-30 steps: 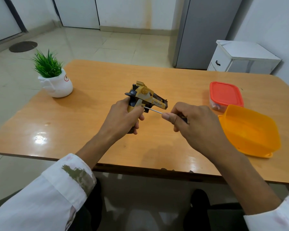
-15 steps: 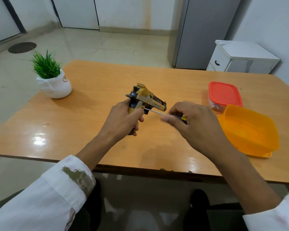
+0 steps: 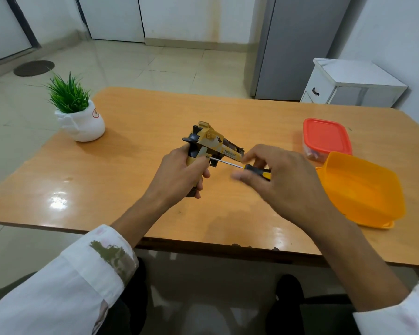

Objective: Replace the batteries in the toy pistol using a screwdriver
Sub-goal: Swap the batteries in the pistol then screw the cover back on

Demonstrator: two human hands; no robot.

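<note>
Above table (image 3: 131,189), toy pistol (image 3: 213,143) (label unreadable), screwdriver (image 3: 242,166) touching

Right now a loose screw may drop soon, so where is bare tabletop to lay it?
Bare table lies between the potted plant and the left hand, and beyond the toy pistol. It is crowded right, around the red-lidded box and orange container.

Bare wooden table (image 3: 136,189) lies open left of the left hand (image 3: 177,177), reaching a potted plant (image 3: 79,117) at the far-left corner. Right of the right hand (image 3: 283,182), an orange tub (image 3: 363,192) and a red-lidded container (image 3: 327,139) block passage; the centre far side is clear.
</note>
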